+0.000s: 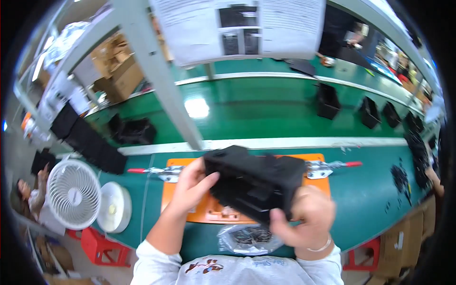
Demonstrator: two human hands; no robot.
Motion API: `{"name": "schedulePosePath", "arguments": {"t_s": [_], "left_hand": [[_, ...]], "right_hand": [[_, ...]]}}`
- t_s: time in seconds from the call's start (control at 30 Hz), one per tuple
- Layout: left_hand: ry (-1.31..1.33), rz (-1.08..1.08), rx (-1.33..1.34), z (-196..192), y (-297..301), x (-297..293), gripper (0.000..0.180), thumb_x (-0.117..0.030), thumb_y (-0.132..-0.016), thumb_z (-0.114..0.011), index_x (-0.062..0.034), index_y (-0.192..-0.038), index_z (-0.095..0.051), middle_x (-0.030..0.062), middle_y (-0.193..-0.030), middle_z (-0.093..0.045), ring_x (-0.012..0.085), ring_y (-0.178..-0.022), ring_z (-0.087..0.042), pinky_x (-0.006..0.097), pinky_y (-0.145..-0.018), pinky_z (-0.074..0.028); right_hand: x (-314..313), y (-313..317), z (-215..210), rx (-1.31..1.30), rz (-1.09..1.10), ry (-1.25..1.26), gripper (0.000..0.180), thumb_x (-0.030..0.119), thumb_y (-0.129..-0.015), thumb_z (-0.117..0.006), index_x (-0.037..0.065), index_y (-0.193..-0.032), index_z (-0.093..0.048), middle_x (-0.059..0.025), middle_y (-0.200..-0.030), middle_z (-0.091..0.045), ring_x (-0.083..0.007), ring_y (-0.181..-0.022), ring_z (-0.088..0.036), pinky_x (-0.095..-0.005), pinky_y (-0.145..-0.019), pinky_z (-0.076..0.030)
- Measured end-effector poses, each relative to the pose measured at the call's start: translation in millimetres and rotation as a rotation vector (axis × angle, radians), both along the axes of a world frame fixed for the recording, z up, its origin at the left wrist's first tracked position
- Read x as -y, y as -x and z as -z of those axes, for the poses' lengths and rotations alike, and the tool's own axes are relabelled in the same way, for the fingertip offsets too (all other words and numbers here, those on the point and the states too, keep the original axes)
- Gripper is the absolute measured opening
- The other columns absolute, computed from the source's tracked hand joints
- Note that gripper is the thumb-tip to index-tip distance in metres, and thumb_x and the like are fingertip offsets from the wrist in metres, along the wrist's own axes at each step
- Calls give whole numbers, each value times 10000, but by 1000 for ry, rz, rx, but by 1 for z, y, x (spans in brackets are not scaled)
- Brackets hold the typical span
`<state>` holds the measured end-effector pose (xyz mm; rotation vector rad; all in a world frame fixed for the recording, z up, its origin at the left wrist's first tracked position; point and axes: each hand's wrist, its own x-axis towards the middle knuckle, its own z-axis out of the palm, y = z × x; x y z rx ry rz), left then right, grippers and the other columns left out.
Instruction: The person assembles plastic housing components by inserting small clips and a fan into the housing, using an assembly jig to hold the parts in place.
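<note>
A black box-shaped plastic housing (pixel 254 178) is held tilted in both hands above an orange fixture plate (pixel 199 216). My left hand (pixel 194 186) grips its left end, thumb on the near rim. At its right end my right hand (pixel 306 216) is closed on it, somewhat blurred by motion. The plate carries a metal toggle clamp (pixel 168 173) with a red handle on the left and a matching toggle clamp (pixel 319 169) on the right. Between my forearms, a clear plastic bag (pixel 249 239) of small dark parts lies at the near table edge.
A white fan (pixel 74 194) and a round white container (pixel 114 207) stand at the left. Black housings (pixel 327 100) sit on the green surface beyond the white rail (pixel 304 143). Small black pieces (pixel 400 176) lie at the right. A grey post (pixel 159 71) rises left of centre.
</note>
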<state>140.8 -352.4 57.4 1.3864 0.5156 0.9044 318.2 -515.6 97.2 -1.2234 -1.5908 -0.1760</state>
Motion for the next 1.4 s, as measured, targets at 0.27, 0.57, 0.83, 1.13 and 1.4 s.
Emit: {"name": "schedulePosePath", "arguments": {"t_s": [0.27,0.57,0.83,1.13,1.4], "left_hand": [[114,65,-475,12,-126,-97,109,-70,-884,-545,37,-904,-541,123,-830,-619,207,-603,-633,364,-546,-575],[-71,242,-650,24,-139,-120,577,-271,-939,-608,25,-1382,-387,180,-1133,-619,231,-1032,-615,344,-832,-506],[-320,133,-1202,-13,53,-199,327,-252,-876,-651,25,-1048,-627,90,-822,-662,160,-601,-644,278,-533,-512],[51,-284,-1160,61,109,-303,685,-330,-814,-742,173,-1183,-460,284,-1174,-564,444,-756,-675,478,-534,-585],[-566,-864,-971,16,189,-246,621,-534,-713,-784,58,-761,-604,131,-721,-590,220,-673,-588,353,-585,-452]], "right_hand": [[33,-49,5,-572,281,-82,302,102,-857,-604,-48,-1114,-560,-66,-904,-540,-105,-775,-490,-218,-694,-419],[36,-58,9,-520,339,-7,300,100,-862,-581,-53,-1118,-563,-62,-895,-534,-97,-790,-480,-204,-652,-403],[20,-49,1,-400,299,88,309,71,-781,-624,-44,-1066,-588,-62,-851,-541,-124,-768,-492,-248,-661,-407],[20,-45,-9,-203,201,201,327,80,-702,-733,-24,-993,-625,-116,-782,-594,-200,-675,-566,-279,-611,-467],[27,-43,-17,51,131,336,346,194,-727,-781,28,-997,-642,-111,-822,-635,-257,-727,-618,-337,-644,-489]]}}
